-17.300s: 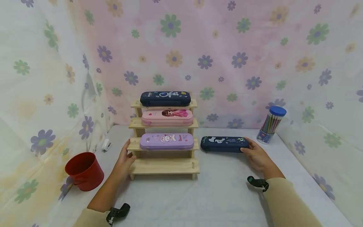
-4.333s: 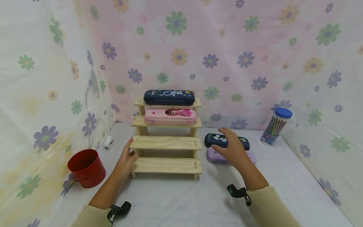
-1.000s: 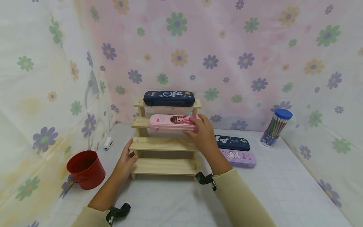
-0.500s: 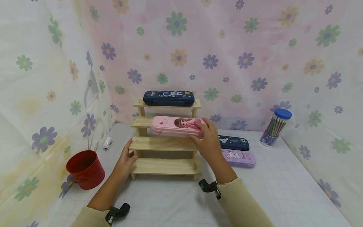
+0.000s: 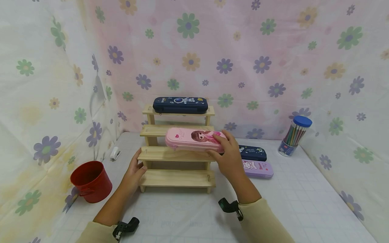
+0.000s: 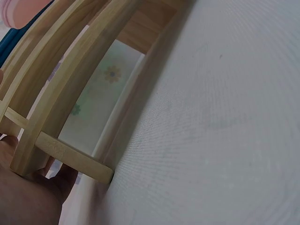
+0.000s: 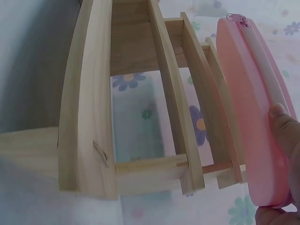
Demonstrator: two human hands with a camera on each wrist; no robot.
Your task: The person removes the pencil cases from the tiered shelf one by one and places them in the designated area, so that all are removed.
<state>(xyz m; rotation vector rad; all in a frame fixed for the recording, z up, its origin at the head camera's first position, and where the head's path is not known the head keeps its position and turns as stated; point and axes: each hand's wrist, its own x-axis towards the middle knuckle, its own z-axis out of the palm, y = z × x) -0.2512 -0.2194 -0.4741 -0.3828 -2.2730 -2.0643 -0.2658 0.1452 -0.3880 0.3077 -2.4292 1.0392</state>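
Note:
My right hand [image 5: 229, 157] grips the right end of a pink pencil case [image 5: 194, 139] with a doll-like girl on its lid. It is held in the air in front of a stepped wooden rack [image 5: 176, 179], its zip side showing in the right wrist view. At the rack's left side my left hand [image 5: 132, 173] holds the edge, thumb in front, with part of the hand hidden behind the wood. A navy pencil case [image 5: 180, 105] with an astronaut sits on the top step. On the table at right lie a purple pencil case [image 5: 258, 169] and another navy pencil case [image 5: 253, 153], both partly covered by the right hand.
Left of the rack stand a red bucket [image 5: 91, 182] and a small white stapler-like object [image 5: 115, 153]. A clear tub of pencils [image 5: 293, 136] with a blue lid is at the back right. Flowered cloth walls [image 5: 258, 40] enclose the table on three sides.
The purple case went from the rack to the table earlier. Since then, my right hand has lifted the pink case off its step and brought it right and forward. The left hand stays put.

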